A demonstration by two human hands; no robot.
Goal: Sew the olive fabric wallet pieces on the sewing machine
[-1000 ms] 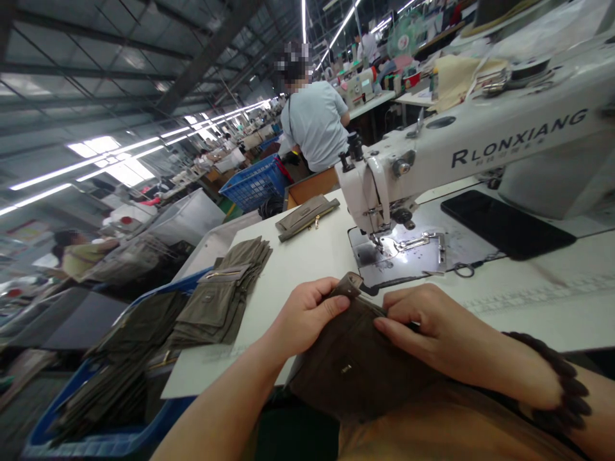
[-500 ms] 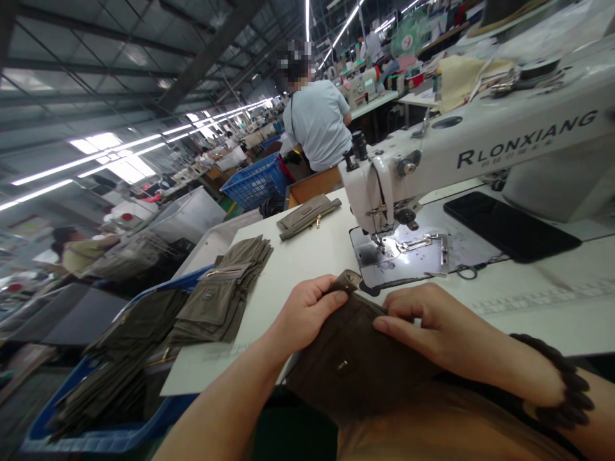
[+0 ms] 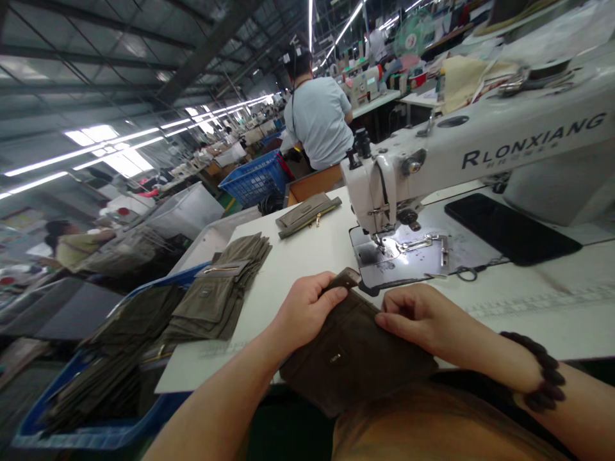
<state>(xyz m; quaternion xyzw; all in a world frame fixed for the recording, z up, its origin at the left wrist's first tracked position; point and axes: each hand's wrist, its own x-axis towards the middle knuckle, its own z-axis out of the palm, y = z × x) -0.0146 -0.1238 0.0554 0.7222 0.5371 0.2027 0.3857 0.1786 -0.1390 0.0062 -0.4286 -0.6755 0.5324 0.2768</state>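
A dark brown fabric pouch (image 3: 355,358) with a small metal label hangs over the table's front edge, held between both hands. My left hand (image 3: 307,307) pinches its upper left corner, where a folded end sticks up past the thumb. On the upper right edge, my right hand (image 3: 413,314) grips the cloth between thumb and curled fingers. Just beyond the pouch is the sewing machine (image 3: 379,192), its needle over a shiny metal plate (image 3: 408,253). The pouch's underside is hidden.
Left on the white table (image 3: 283,275) lies a stack of brown pouches (image 3: 211,294); another zipped pouch (image 3: 307,214) lies farther back. A blue basket (image 3: 96,435) holds more pieces. At right are a black phone (image 3: 509,227) and small scissors (image 3: 466,273). A person (image 3: 319,121) sits ahead.
My right hand has shifted slightly left with its fingers curled tighter on the edge. The pouch's folded corner has flattened somewhat, and its right side is spread more into view.
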